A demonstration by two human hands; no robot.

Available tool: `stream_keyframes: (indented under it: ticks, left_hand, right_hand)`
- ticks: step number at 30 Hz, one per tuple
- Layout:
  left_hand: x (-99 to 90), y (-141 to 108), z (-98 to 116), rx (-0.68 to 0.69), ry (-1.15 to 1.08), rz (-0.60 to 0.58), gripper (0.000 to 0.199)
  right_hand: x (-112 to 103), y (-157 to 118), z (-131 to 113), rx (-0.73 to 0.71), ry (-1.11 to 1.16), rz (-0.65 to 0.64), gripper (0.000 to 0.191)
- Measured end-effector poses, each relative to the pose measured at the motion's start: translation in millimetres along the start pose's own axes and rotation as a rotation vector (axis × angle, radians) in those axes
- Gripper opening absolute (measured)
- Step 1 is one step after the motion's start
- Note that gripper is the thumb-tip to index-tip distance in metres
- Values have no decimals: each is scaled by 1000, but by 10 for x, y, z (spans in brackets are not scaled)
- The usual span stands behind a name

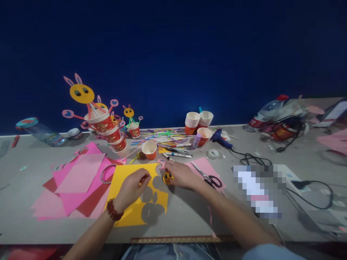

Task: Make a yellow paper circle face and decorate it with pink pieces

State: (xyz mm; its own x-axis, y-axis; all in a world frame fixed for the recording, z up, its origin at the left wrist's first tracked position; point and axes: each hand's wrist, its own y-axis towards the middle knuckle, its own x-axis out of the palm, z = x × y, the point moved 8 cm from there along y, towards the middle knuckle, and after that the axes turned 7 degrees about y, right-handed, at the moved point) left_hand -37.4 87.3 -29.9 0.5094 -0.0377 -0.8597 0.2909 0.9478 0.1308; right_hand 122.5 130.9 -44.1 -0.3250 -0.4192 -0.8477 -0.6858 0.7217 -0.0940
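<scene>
My left hand (137, 184) is over the yellow sheet (124, 206), which has several round holes cut in it. Its fingers are curled together, and anything between them is too small to make out. My right hand (177, 173) holds a small yellow face piece (167, 177) with two dark eyes, just right of the sheet. Small pink pieces (162, 163) lie by the right fingertips. A white paper cup (149, 149) stands behind my hands, near marker pens (177, 155).
Decorated cups (103, 122) are stacked at back left, beside pink sheets (81, 173). Straws (159, 136) and cup stacks (192, 122) are at the back. Scissors (207, 177), a blue glue gun (222, 140), cables and a bottle (267, 112) are to the right.
</scene>
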Motion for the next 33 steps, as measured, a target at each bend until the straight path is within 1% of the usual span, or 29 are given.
stream_keyframes:
  ticks: [3, 5, 6, 7, 9, 10, 12, 15, 17, 19, 21, 22, 23, 24, 25, 26, 27, 28, 29, 31, 33]
  left_hand:
    - [117, 13, 104, 25, 3, -18, 18]
    - [189, 0, 237, 76, 41, 4, 15]
    - [211, -15, 321, 113, 77, 39, 14]
    - [232, -33, 410, 148, 121, 78, 19]
    - [314, -66, 582, 216, 178, 96, 36]
    - [355, -71, 643, 225, 187, 91, 46]
    - [416, -56, 715, 196, 187, 72, 58]
    - [445, 1, 775, 136, 157, 43, 59]
    - [439, 35, 819, 129, 118, 26, 57]
    - [434, 57, 845, 125, 68, 8, 53]
    - [442, 68, 827, 101, 14, -8, 50]
    - [448, 71, 803, 82, -7, -10, 48]
    - [452, 73, 776, 66, -22, -6, 48]
    - [453, 74, 752, 58, -27, 4, 49]
    - [454, 76, 736, 61, -23, 16, 50]
    - [455, 79, 731, 72, -8, 26, 50]
    - [461, 82, 736, 91, 18, 31, 49]
    - [474, 87, 748, 110, 54, 26, 49]
    - [497, 92, 763, 128, 95, 11, 48]
    - [569, 100, 793, 149, 182, -38, 44]
    - [648, 104, 814, 157, 258, -74, 42]
  right_hand:
    - [-9, -68, 137, 68, 167, 43, 33]
    - [14, -133, 223, 126, 411, 82, 29]
    - [33, -172, 251, 152, 564, 107, 27]
    - [51, -214, 264, 171, 716, 137, 26]
    - [70, -301, 248, 184, 953, 208, 27]
    - [69, -344, 224, 181, 1018, 244, 28]
    - [57, -425, 169, 180, 1065, 311, 31]
    - [10, -546, 100, 189, 1021, 423, 30]
    - [-25, -619, 57, 192, 973, 477, 27]
    - [-49, -660, 21, 182, 956, 469, 27]
    - [-115, -667, 49, 157, 958, 444, 28]
    - [-188, -665, 113, 148, 950, 460, 30]
    - [-301, -671, 231, 155, 926, 525, 30]
    - [-459, -699, 395, 177, 870, 653, 28]
    - [-629, -749, 586, 223, 777, 808, 30]
    - [-780, -786, 764, 271, 662, 928, 34]
    - [-900, -794, 919, 312, 541, 998, 37]
    - [-986, -782, 1064, 367, 423, 1033, 39]
    - [-1032, -738, 1194, 429, 311, 1016, 41]
    - [-1063, -639, 1382, 469, 242, 1002, 40]
    - [-1037, -542, 1479, 525, 157, 967, 37]
